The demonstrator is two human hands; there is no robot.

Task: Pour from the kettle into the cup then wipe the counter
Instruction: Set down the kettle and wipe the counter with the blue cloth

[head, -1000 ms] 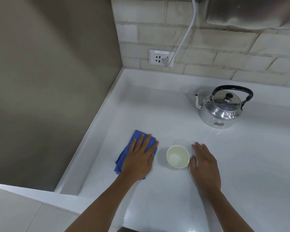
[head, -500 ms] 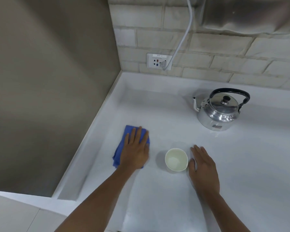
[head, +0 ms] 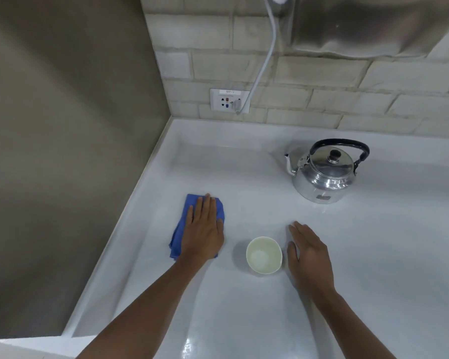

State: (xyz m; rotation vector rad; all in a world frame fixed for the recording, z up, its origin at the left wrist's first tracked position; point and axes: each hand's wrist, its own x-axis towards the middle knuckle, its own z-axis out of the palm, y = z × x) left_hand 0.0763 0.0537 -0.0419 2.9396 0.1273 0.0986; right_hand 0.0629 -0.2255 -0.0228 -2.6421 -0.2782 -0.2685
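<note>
A shiny metal kettle (head: 324,174) with a black handle stands upright at the back right of the white counter (head: 257,198), spout pointing left. A white cup (head: 264,254) stands near the front, between my hands. My left hand (head: 204,229) lies flat, palm down, pressing on a folded blue cloth (head: 184,221) left of the cup. To the right of the cup my right hand (head: 309,252) rests flat on the counter, fingers together, holding nothing, its thumb close to the cup's side.
A brown wall borders the counter on the left, a brick wall at the back. A wall socket (head: 230,101) holds a plug with a white cable (head: 266,55) running upward. A metal hood (head: 373,24) hangs at the top right.
My left hand has slid the blue cloth leftward and a little away from the cup. My right hand, the cup and the kettle have kept their places.
</note>
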